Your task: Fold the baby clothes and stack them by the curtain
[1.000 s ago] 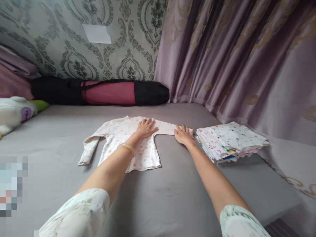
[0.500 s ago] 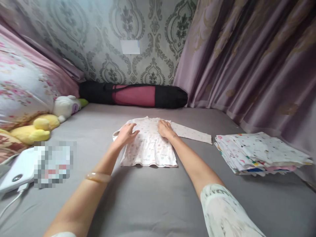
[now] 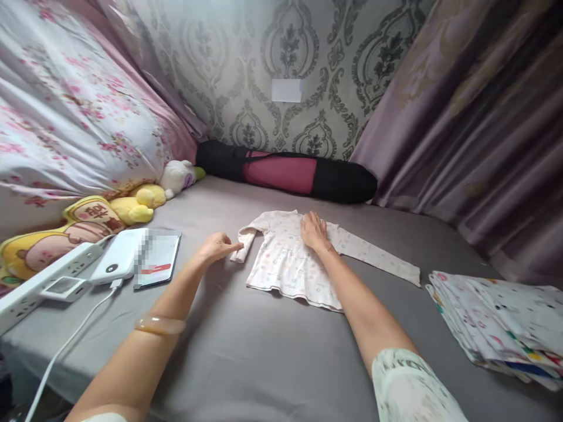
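A small white long-sleeved shirt [image 3: 288,264] with a faint pastel print lies spread on the grey sheet. My left hand [image 3: 216,246] is closed at the cuff of its left-side sleeve [image 3: 246,239], fingertips pinching the fabric; that sleeve bends down toward me. Flat on the upper part of the shirt rests my right hand [image 3: 314,231], fingers stretched out, holding nothing. The other sleeve [image 3: 378,256] reaches straight out to the right.
To the right lies a stack of folded printed cloths [image 3: 505,322]. A phone [image 3: 162,258], a white power bank [image 3: 121,255] and a power strip [image 3: 53,281] are at left, near plush toys [image 3: 136,205]. A black-and-red long bag [image 3: 281,174] lies along the wall.
My left hand has moved off the shirt's body, out to the left, onto the sleeve cuff. The sleeve now shows extended downward. My right hand stays on the shirt; the view has turned left.
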{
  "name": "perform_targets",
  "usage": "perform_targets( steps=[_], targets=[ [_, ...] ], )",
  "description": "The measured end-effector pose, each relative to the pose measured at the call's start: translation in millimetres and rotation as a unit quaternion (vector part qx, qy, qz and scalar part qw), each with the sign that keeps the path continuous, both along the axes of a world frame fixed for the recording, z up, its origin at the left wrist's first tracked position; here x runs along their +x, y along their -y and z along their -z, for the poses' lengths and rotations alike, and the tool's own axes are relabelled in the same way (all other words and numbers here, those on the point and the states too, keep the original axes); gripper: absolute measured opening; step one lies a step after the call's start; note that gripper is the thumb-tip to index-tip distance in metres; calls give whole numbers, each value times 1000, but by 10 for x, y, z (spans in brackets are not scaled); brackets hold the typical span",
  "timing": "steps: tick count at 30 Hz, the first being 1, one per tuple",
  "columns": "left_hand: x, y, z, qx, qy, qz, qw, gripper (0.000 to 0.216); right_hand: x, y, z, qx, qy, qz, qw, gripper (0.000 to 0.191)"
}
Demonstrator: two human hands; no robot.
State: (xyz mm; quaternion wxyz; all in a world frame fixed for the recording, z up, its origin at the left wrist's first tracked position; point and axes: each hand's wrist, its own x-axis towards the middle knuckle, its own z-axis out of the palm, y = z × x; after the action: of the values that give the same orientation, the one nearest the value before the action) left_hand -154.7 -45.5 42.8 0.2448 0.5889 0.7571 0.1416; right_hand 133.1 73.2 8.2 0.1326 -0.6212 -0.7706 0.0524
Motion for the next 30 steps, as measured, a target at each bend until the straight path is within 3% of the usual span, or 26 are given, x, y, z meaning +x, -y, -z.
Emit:
perform_targets(
  steps=[5, 11, 15, 21, 26, 30],
  targets=[
    [175, 15, -57, -29, 14, -18, 999, 45, -545, -93, -3, -29, -27, -107, 993, 47],
    [302, -11, 66, 7, 13, -25, 1000, 38, -798, -152, 97, -91, -18, -53, 994, 55],
    [295, -3, 89, 63, 43, 16, 997, 48, -810, -116, 160, -77, -8, -51, 996, 60],
    [203, 37, 57, 1, 153, 97, 984, 40, -843, -87, 160, -74, 0, -43, 996, 61],
    [288, 19, 185, 45, 75, 1, 996, 36, -846, -88, 159, -70, 7, -43, 997, 61],
    [340, 10, 178, 8, 16, -48, 999, 31, -839, -88, 172, -68, 9, -44, 997, 61]
  ],
)
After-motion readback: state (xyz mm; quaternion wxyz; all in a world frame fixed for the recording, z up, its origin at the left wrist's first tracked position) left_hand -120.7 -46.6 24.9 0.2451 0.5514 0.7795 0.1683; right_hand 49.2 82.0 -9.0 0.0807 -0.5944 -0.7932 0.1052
